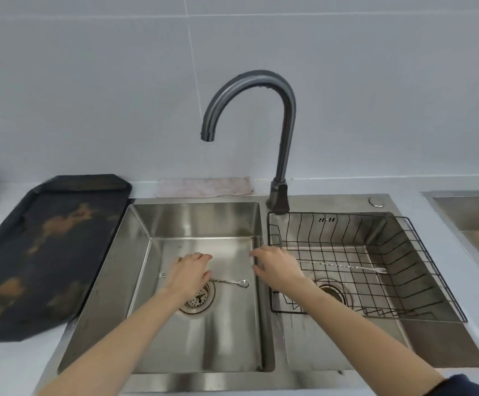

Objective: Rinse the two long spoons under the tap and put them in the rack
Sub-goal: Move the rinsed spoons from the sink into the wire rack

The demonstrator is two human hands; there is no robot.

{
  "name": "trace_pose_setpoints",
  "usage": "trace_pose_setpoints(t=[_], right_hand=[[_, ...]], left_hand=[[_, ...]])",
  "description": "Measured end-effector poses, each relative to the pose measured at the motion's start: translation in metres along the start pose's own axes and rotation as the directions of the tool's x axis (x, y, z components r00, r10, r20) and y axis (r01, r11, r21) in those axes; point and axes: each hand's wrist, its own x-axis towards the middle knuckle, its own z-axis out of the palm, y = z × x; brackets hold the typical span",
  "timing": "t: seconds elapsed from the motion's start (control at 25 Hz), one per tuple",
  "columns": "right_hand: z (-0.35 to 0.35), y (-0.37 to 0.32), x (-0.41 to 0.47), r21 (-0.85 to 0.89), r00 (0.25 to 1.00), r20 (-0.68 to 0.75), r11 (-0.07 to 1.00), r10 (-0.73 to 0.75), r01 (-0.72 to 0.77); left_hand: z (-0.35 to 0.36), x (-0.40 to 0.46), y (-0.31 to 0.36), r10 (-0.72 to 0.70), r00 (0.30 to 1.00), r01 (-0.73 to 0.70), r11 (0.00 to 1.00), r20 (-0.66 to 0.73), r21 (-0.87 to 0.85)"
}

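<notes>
One long twisted-handle spoon (229, 282) lies on the floor of the left sink basin (175, 224), its bowl to the right and its forked end to the left. My left hand (189, 274) hovers over its middle with fingers spread, hiding part of the handle. The second long spoon (344, 265) lies across the black wire rack (404, 281) in the right basin, forked end to the right. My right hand (278, 267) is above the divider between the basins, fingers apart, holding nothing. The grey gooseneck tap (287, 124) points over the left basin; no water runs.
A round drain strainer (199, 300) sits under my left wrist. A dark tray (38, 252) lies on the counter to the left. A folded cloth (204, 187) rests behind the sink. Another steel basin (473, 212) is at the far right.
</notes>
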Motion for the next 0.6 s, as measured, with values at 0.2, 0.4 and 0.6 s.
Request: trace_pose_setpoints(t=[0.2, 0.4, 0.6], right_hand=[[0.027, -0.037, 0.029, -0.026, 0.998, 0.063, 1.000, -0.007, 0.009], [0.053, -0.051, 0.057, -0.052, 0.983, 0.169, 0.997, 0.072, -0.064], [0.089, -0.041, 0.085, -0.097, 0.948, 0.292, 0.990, 0.124, -0.100]], left_hand=[[0.008, 0.001, -0.051, -0.006, 0.997, 0.007, 1.000, 0.072, -0.009], [0.029, 0.023, -0.080, 0.026, 0.988, -0.013, 0.996, 0.153, -0.085], [0.064, 0.047, -0.093, 0.030, 0.971, 0.004, 0.990, 0.236, -0.138]])
